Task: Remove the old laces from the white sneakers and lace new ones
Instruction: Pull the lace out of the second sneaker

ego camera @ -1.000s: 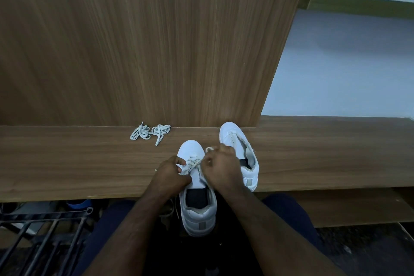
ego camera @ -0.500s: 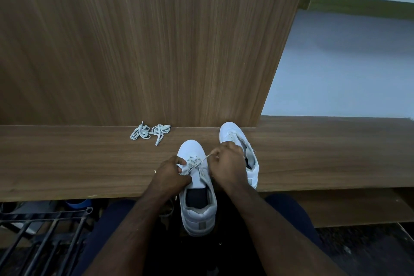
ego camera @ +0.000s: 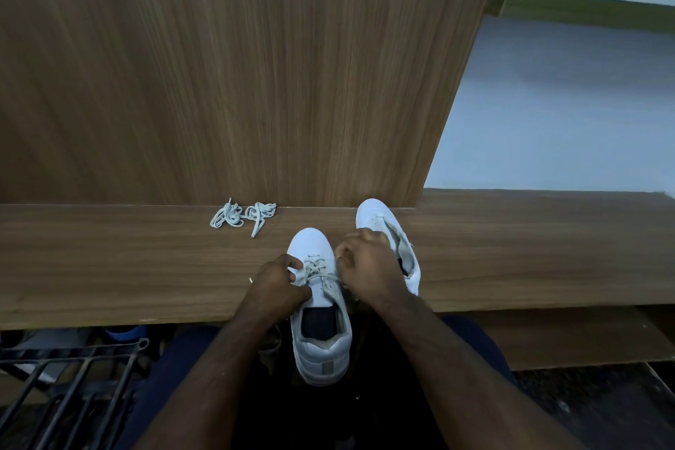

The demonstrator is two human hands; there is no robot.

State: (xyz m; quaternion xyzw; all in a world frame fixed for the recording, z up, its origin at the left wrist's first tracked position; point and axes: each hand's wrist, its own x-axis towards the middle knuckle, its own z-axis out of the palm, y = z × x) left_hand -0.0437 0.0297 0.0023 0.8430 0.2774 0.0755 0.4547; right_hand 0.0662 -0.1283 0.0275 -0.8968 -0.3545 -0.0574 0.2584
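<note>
While the left hand [ego camera: 278, 283] keeps its place at the near sneaker's [ego camera: 321, 307] left edge, fingers curled and pinching the lace [ego camera: 317, 270] where it crosses the eyelets, the right hand [ego camera: 366, 268] has drifted away from the tongue toward the far sneaker [ego camera: 389, 230] over the last second, and the strand it was drawing taut half a second ago is no longer visible as a straight line. That hand is curled into a loose fist, and it most likely holds the free lace end, though the end itself is hidden inside the fingers, so I cannot tell for certain. The near sneaker lies with its toe on the wooden ledge [ego camera: 109, 267] and its heel hanging over the edge toward the person's lap; several crossings of lace still sit in its upper eyelets. The far sneaker lies just beside it, partly behind the right hand, with its tongue open and what appears to be no lace. A loose bundle of laces [ego camera: 243, 216] rests well apart to the left, against the wooden panel [ego camera: 237, 66]. Judging from this, one pull has just finished and the lace is being worked through eyelet by eyelet, with much still to do.
</note>
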